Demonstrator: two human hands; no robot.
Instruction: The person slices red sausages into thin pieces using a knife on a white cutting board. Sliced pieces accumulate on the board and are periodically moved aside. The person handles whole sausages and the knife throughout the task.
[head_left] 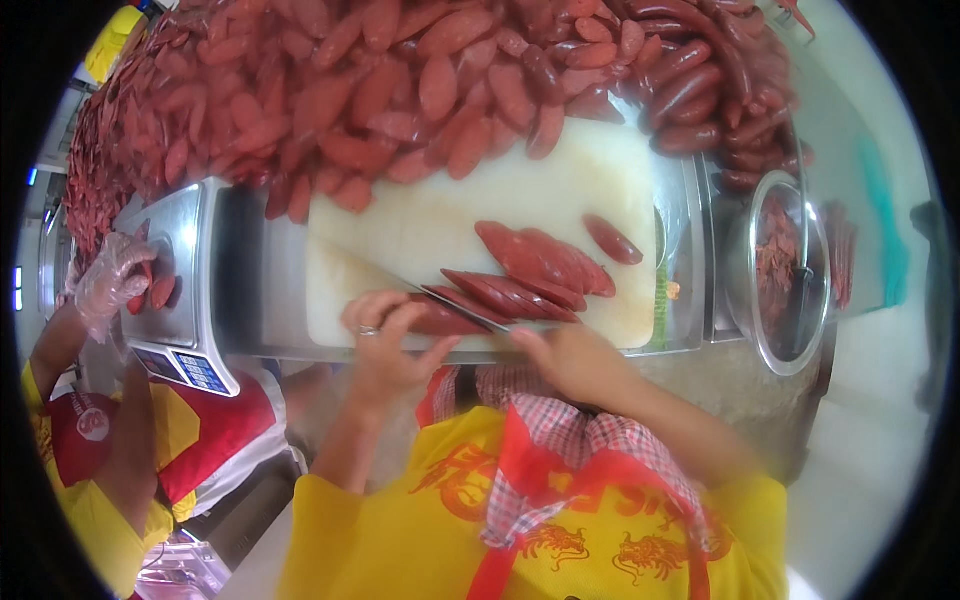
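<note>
A white cutting board (560, 170) lies before me on the steel counter. My left hand (385, 335), with a ring on one finger, presses a dark red sausage (445, 320) down near the board's front edge. Gripped in my right hand (575, 362) is a knife, its handle mostly hidden by the fingers. The knife blade (455, 307) slants up and left across the sausage, close to my left fingertips. Several slanting sausage slices (500, 295) lean together just beyond the blade. Farther back rest more overlapping slices (545, 258) and one separate end piece (612, 240).
A large heap of sausage slices (400, 90) covers the far side, with whole sausages (690, 95) at right. A steel bowl (765, 345) of scraps stands at the board's right. On the left, a co-worker's gloved hand (108, 285) is over a scale (195, 225).
</note>
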